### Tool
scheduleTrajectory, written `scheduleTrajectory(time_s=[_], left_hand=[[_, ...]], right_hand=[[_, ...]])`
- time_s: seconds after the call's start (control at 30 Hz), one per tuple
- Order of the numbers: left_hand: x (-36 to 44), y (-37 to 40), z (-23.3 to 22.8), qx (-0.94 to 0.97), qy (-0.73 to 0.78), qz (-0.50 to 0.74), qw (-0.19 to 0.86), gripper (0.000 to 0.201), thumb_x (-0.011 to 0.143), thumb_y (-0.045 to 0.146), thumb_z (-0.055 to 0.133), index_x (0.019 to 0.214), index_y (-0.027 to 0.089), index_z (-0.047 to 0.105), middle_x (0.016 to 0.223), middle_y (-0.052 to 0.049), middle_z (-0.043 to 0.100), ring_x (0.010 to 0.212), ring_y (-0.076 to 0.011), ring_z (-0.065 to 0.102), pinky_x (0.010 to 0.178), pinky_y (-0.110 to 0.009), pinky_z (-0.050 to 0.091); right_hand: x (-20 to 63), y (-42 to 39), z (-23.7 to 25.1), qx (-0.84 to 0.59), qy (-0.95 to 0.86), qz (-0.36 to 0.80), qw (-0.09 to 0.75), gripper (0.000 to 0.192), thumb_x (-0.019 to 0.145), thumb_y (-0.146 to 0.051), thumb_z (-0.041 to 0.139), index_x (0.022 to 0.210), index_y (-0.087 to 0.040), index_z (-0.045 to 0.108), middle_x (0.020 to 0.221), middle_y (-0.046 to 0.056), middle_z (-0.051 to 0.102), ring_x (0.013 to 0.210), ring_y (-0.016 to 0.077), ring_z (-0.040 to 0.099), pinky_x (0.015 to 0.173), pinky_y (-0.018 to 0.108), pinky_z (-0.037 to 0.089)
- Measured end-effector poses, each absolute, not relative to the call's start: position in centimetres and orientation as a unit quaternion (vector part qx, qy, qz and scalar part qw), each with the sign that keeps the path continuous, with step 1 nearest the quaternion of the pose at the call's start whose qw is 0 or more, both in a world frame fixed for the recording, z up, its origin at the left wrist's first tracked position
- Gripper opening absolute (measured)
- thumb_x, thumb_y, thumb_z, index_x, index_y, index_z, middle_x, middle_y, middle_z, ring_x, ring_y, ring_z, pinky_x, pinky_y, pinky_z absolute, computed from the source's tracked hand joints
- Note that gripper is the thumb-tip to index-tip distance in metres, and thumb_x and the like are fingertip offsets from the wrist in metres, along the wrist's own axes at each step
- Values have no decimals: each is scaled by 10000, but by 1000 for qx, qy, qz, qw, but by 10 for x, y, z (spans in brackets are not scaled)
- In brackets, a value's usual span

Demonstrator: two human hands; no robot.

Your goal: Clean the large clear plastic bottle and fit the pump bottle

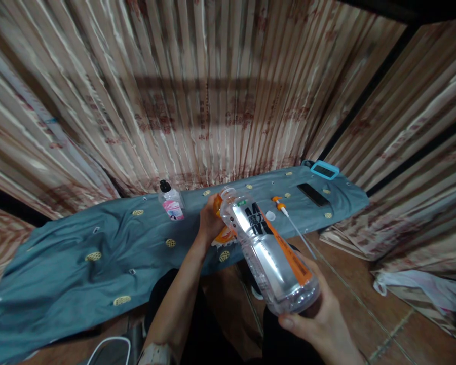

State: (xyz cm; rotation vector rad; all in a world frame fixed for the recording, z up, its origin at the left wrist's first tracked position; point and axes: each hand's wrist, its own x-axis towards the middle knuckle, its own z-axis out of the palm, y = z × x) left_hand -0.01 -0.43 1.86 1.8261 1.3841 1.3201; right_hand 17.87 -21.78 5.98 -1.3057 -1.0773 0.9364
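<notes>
A large clear plastic bottle (271, 253) with a silver and orange label tilts across the front, its mouth down toward the left. My right hand (315, 314) is closed around its base. My left hand (210, 218) is closed on an orange container (225, 236) at the bottle's mouth, which mostly hides it. To the right on the cloth lies an orange and white dispenser pump (280, 205) with a long tube reaching past the cloth's edge. A small white cap (270, 216) lies beside it.
A blue-grey cloth with yellow patterns (125, 253) covers the long low surface. On it are a clear bottle with black top and pink label (173, 205), a dark phone (313, 194) and a blue-framed device (325, 170). Patterned curtains (220, 101) hang behind.
</notes>
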Motion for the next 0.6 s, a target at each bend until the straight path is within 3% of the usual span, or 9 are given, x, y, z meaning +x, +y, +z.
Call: scheduleTrajectory(time_s=[0.6], left_hand=[[-1, -5, 19, 665, 516, 478, 251, 381, 768, 278, 693, 1126, 177, 611, 1059, -93, 769, 952, -275, 743, 861, -391, 578]], right_hand=[[187, -216, 56, -544, -472, 410, 559, 950, 525, -517, 965, 1336, -230, 563, 1253, 96, 754, 1139, 312, 728, 926, 307, 603]])
